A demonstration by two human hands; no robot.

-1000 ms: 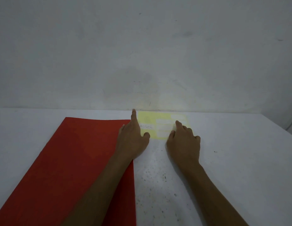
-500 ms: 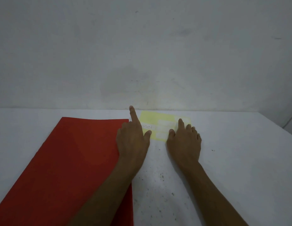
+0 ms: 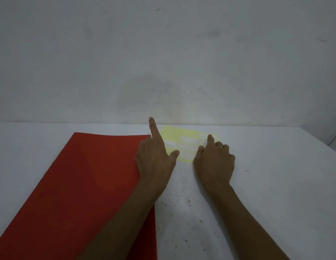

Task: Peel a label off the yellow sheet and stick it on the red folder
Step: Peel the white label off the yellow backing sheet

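- The small pale-yellow paper label sheet (image 3: 174, 135) lies flat on the white speckled table (image 3: 276, 184), right at the fingertips of both hands, with its long axis running left to right across them.
- The left hand (image 3: 154, 158) has its index finger stretched forward along the sheet's left edge and its thumb tip pressed on the near-left corner; the other fingers are hidden, and it grips nothing.
- The right hand (image 3: 214, 162) rests knuckles-up over the sheet's near-right part, index finger extended onto the far-right corner, thumb tip beside the near edge, remaining fingers curled; it holds nothing.
- A white label with handwriting (image 3: 170, 144) sits just ahead of the left thumb; about 3 blank white labels (image 3: 188, 140) lie between the 2 hands, nearer the right index finger.
- The large flat red paper folder (image 3: 84, 184) lies to the left of the left hand, its right edge under that wrist, touching or nearly touching the sheet.
- I judge the right hand is better placed to lift a label edge, while the left pins the sheet.
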